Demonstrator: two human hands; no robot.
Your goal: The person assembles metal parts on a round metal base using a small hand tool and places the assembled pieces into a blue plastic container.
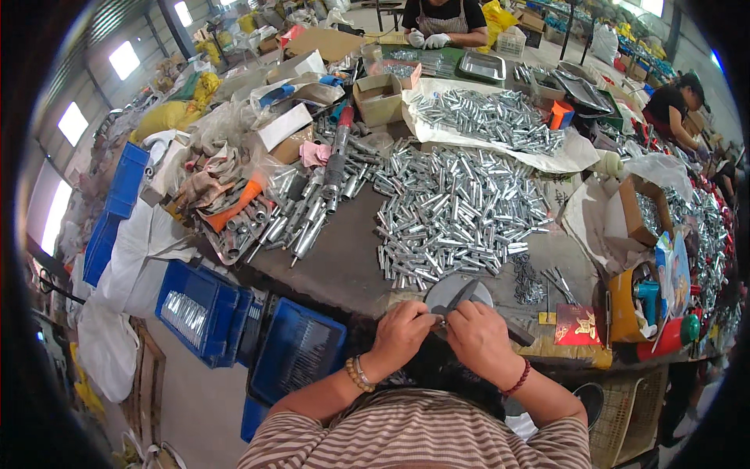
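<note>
My left hand (402,331) and my right hand (480,336) meet at the near edge of the dark work table (336,258). Both pinch a small dark metal part (445,311) between the fingertips, just in front of a round grey disc (453,289). The part itself is mostly hidden by my fingers. A beaded bracelet sits on each wrist. Right behind my hands spreads a big heap of short silver metal tubes (457,211).
Longer metal rods (312,211) lie left of the heap. A small pile of dark screws (527,281) and a red packet (576,324) lie to the right. Blue crates (234,328) stand below the table's left side. Other people work at the far end and far right.
</note>
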